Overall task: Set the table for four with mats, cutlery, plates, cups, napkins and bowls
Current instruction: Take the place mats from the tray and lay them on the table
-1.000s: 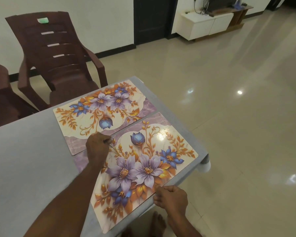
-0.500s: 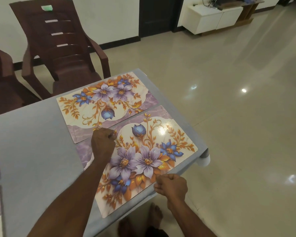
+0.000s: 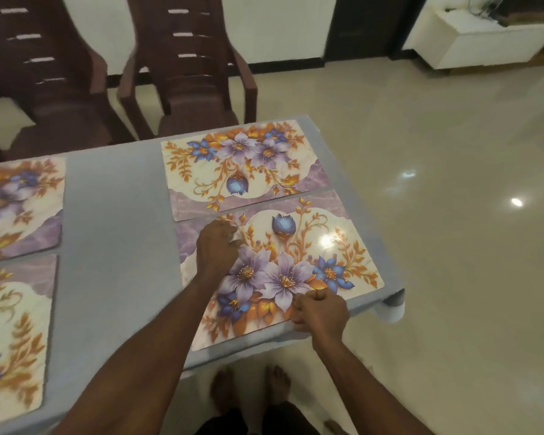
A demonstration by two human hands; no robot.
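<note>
Four floral mats are seen on the grey worktop [image 3: 113, 246]. The near right mat [image 3: 296, 265] lies at the near right corner, its far edge just beside the far right mat [image 3: 242, 164]. The left hand [image 3: 215, 246] rests on its far left part, fingers curled; a grip cannot be told. The right hand [image 3: 322, 313] pinches its near edge, fingers curled. Two further mats, far [image 3: 19, 205] and near [image 3: 13, 334], lie along the left edge. Two brown chairs [image 3: 189, 73] stand beyond the far edge
</note>
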